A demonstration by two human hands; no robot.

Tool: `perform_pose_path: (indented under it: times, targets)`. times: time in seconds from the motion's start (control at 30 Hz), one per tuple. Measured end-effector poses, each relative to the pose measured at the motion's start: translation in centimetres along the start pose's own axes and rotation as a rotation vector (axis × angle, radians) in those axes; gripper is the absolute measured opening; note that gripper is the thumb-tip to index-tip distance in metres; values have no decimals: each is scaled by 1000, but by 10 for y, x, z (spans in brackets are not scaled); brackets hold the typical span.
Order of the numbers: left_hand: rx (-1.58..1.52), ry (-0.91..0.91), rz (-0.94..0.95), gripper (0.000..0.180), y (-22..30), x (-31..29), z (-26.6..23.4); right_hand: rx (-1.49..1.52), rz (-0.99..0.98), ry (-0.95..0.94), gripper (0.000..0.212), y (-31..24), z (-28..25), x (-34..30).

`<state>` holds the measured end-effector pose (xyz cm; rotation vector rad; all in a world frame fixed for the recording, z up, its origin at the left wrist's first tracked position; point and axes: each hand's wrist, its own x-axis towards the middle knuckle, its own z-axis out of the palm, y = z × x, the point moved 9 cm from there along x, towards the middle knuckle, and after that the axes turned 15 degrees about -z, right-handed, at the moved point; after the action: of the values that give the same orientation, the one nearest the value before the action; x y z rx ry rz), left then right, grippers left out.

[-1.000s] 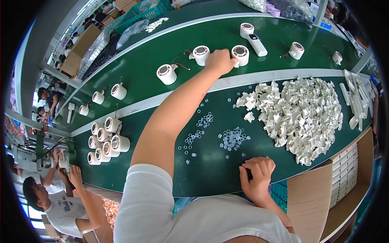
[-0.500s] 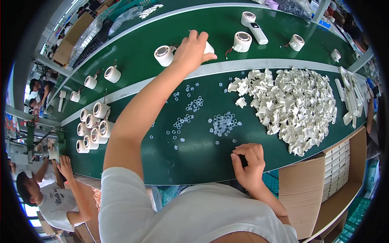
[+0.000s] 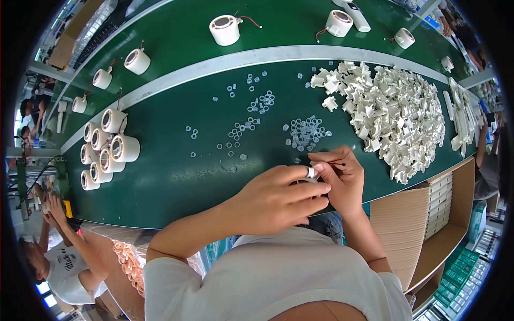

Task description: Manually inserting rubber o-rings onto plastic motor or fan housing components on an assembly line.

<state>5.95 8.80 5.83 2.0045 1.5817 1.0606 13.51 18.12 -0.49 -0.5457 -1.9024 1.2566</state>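
Observation:
My left hand [image 3: 281, 198] and my right hand [image 3: 344, 179] meet above the near edge of the green table [image 3: 176, 198]. Between them is a white part [image 3: 310, 172], mostly hidden by my left fingers, which curl round it. Thin dark red wires [image 3: 336, 163] with a small pale end run from it through my closed right fingers. Just beyond my hands lies a pile of small clear plastic rings [image 3: 306, 132], with more rings scattered to its left. A large heap of white plastic clips [image 3: 399, 117] lies to the right.
White cylindrical housings [image 3: 125, 148] stand grouped at the left. Others, such as one housing [image 3: 224, 30] with a red wire, stand on the green strip behind the pale rail [image 3: 214, 65]. An open cardboard box [image 3: 399, 230] is at the right edge. A co-worker [image 3: 69, 267] sits at far left.
My left hand has come back from a white housing beyond the rail to my right hand. Wires now show in my right fingers. The view has tilted downward.

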Motion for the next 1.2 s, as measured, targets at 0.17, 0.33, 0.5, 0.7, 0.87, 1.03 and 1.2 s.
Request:
perform_pose_path:
  times: [0.17, 0.33, 0.5, 0.7, 0.87, 1.03, 1.2]
  targets:
    - [-866, -1, -719, 24, -74, -14, 7, -62, 60, 37, 7, -10, 8, -1]
    - [-1077, -107, -953, 20, -92, -21, 17, 60, 41, 25, 5, -18, 23, 5]
    - [-1005, -135, -847, 20, -90, -21, 15, 130, -40, -43, 8, -25, 33, 8]
    - [-968, -103, -819, 20, -93, -20, 14, -50, -230, -22, 13, -30, 26, -1]
    - [-1049, -81, -667, 18, -88, -15, 10, 178, 122, 26, 9, 2, 25, 5]
    - [-840, -126, -621, 18, -81, -13, 4, 328, 284, -107, 7, 14, 41, 15]
    - [-833, -92, -684, 17, -81, -16, 3, -295, 77, -71, 10, -2, 8, 52]
